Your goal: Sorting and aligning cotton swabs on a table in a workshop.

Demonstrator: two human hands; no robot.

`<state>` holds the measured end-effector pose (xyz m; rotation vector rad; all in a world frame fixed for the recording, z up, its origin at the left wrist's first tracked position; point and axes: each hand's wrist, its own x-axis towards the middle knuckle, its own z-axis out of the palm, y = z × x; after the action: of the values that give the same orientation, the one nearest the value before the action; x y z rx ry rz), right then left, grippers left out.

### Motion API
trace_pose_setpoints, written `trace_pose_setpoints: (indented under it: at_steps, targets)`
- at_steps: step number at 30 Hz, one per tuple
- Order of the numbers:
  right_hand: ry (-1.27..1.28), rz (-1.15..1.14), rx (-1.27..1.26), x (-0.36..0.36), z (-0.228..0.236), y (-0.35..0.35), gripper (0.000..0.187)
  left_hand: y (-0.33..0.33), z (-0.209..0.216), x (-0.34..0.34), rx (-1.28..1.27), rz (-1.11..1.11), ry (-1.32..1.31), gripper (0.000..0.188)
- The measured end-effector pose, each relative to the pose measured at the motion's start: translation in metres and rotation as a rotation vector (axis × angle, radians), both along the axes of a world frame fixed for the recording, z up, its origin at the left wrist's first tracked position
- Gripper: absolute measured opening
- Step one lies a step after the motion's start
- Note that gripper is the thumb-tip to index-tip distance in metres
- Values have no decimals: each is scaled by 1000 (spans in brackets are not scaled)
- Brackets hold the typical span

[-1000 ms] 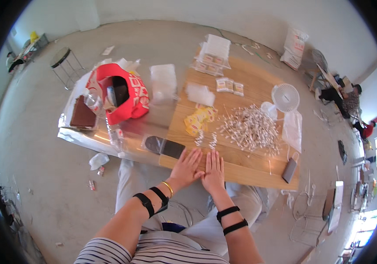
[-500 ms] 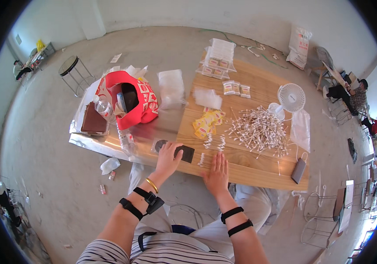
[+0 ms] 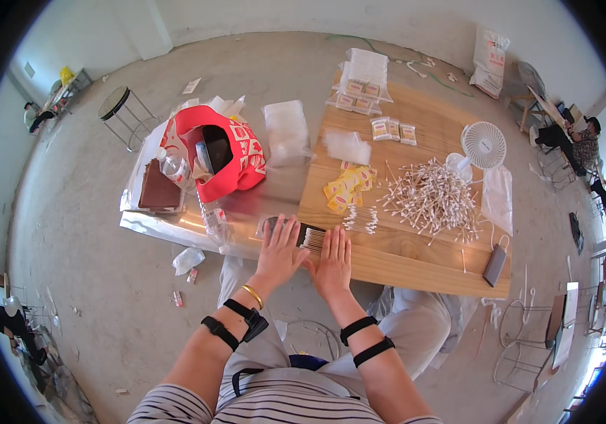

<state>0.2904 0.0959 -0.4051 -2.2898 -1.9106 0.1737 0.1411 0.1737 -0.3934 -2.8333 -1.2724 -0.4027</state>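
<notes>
My left hand (image 3: 279, 256) lies with outstretched fingers over the left part of a flat black piece (image 3: 303, 233) at the table's front edge. A short row of cotton swabs (image 3: 313, 239) rests side by side on that black piece, between my two hands. My right hand (image 3: 332, 264) is flat with fingers straight, its edge against the right end of the row. Just beyond it lies another small group of swabs (image 3: 361, 219) on the wood. Yellow printed packets (image 3: 349, 187) are behind these. To the right spreads a big loose heap of cotton swabs (image 3: 431, 198).
A red bag (image 3: 232, 177) and a clear bottle (image 3: 174, 168) stand at the left. Clear plastic bags (image 3: 287, 134) and filled packs (image 3: 392, 131) lie farther back. A white fan (image 3: 483, 145) and a grey power bank (image 3: 495, 266) are at the right. People sit at distant tables.
The row of swabs has slid left from the wood onto the black piece, with my right hand following it. My left hand has flattened and now lies near the row's left end.
</notes>
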Motion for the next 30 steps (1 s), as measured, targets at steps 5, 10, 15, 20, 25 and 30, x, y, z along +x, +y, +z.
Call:
trace_pose_setpoints:
  at_steps: [5,10,15,20,25,30]
  targets:
    - [42,-1,129,3,-10,-1,91,-6,-11,6,-118,-13,82,83]
    - [203,19,152,21,12,1,73,-12,-7,13,-160,-106,-1,79]
    - [326,-3,270,47,14,27,38,-15,-10,15,-201,-137,-16,75]
    - [280,11,207,54,15,50,5,-15,-10,18,-186,-126,33,75]
    - [119,93,243,71,17,48,5,-17,-8,19,-195,-124,50,75]
    - [-14,87,227,116,27,22,2,-15,-9,17,-197,-124,27,72]
